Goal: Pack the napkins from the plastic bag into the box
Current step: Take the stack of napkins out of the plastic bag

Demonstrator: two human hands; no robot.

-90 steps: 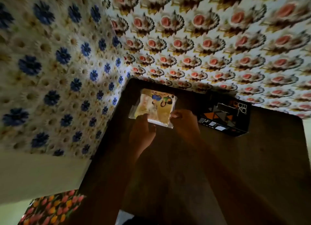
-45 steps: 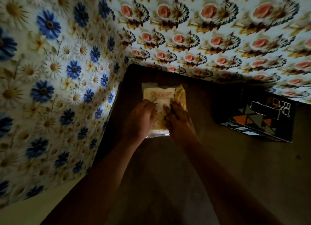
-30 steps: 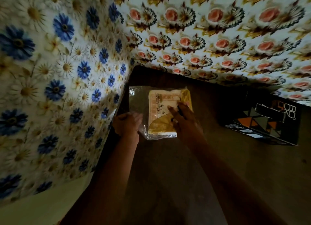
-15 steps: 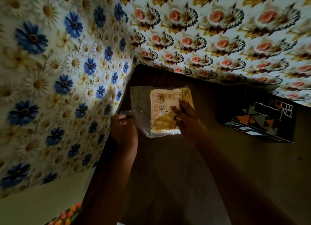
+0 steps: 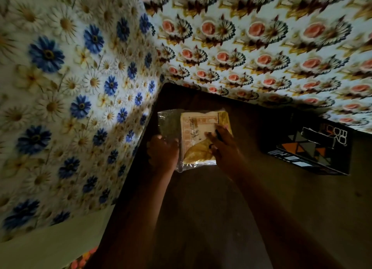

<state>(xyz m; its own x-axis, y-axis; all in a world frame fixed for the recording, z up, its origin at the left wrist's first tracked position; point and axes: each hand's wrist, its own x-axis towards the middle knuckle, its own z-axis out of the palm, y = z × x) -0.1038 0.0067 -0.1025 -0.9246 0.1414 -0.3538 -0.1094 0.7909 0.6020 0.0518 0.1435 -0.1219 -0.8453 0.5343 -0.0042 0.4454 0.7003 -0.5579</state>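
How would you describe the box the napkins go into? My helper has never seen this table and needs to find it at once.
On the dark table in the corner of two flowered walls, look to the right of the plastic bag of napkins under both hands. The box lies flat near the back wall, apart from the bag. It is black with orange and grey triangles and white lettering.

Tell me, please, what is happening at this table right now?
A person is working on a clear plastic bag of napkins lying flat on a dark table. The left hand grips the bag's empty left part, while the right hand presses down on the napkins. The napkins are still inside. The black box sits untouched to the right.
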